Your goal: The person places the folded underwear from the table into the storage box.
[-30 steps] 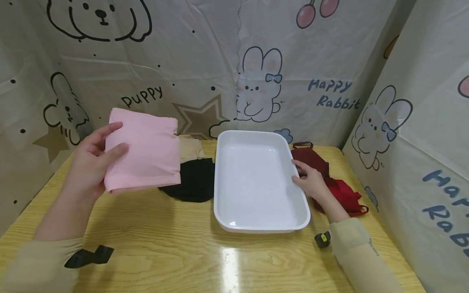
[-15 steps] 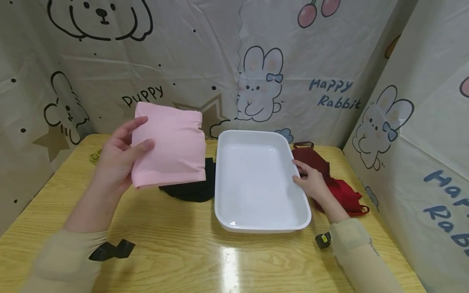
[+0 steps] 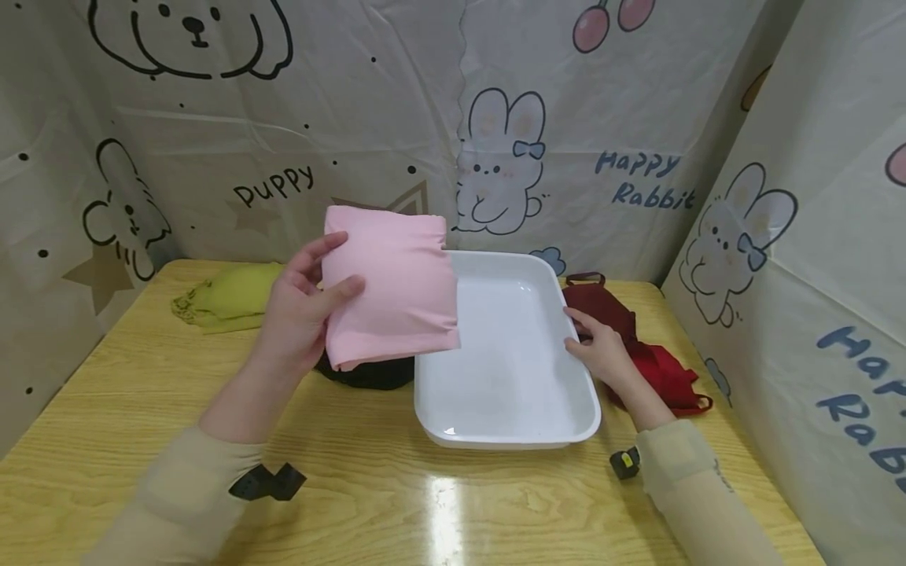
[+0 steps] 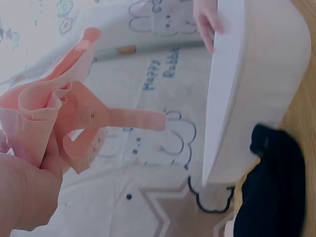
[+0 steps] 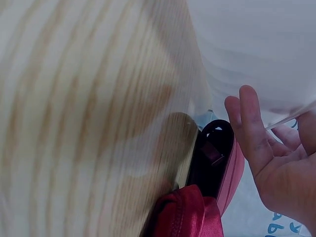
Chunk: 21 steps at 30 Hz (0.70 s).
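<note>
My left hand grips a folded pink bra by its left edge, thumb in front. The bra is raised and overlaps the left side of a white rectangular tub in the head view. From the left wrist, its back band with hook fastenings hangs loose beyond the fingers. My right hand holds the tub's right rim, with the thumb and fingers on either side of the wall. In the right wrist view that hand is beside the tub's outer wall.
Left of the tub lie a yellow-green garment and a black garment, the latter partly hidden. A dark red bra and a bright red one lie to its right. Printed cloth walls stand behind and beside the wooden table.
My left hand has carried the pink bra rightward, from over the table's left part to the tub's left side, uncovering the yellow-green garment. The right hand and tub stay put.
</note>
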Tool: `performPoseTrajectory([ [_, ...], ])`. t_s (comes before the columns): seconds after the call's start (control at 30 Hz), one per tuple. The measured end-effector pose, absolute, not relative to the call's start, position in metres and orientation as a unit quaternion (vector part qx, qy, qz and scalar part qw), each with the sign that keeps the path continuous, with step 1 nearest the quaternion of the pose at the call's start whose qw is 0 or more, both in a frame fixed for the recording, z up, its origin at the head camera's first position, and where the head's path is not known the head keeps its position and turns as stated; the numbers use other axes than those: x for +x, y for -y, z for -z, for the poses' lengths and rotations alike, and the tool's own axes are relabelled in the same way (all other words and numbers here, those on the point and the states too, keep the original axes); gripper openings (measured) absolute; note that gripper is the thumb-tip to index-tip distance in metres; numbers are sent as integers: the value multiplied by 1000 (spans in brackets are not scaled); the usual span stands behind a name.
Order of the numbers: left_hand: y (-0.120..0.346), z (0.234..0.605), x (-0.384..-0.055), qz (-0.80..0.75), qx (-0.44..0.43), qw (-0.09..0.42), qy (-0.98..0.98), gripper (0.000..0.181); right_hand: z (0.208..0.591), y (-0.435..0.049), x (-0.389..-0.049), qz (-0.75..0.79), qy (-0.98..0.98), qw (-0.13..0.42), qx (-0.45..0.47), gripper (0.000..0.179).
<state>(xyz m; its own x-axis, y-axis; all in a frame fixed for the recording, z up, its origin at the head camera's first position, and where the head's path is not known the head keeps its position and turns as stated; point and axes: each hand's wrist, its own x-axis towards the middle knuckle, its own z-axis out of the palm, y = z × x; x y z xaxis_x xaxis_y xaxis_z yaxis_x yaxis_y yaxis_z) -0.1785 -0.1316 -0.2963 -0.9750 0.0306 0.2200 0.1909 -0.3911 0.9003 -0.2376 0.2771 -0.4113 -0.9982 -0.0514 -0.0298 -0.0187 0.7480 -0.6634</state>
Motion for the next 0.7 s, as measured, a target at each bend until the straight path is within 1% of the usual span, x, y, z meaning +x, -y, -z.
performPoseTrajectory([
  [0.27,105,306,-183,825,-99,43,555,49,412,-278,-239,353,-935,21,-25,58],
  [0.7,68,328,-185,827,-73,11,557,51,412,-278,-239,358,-933,25,-25,58],
])
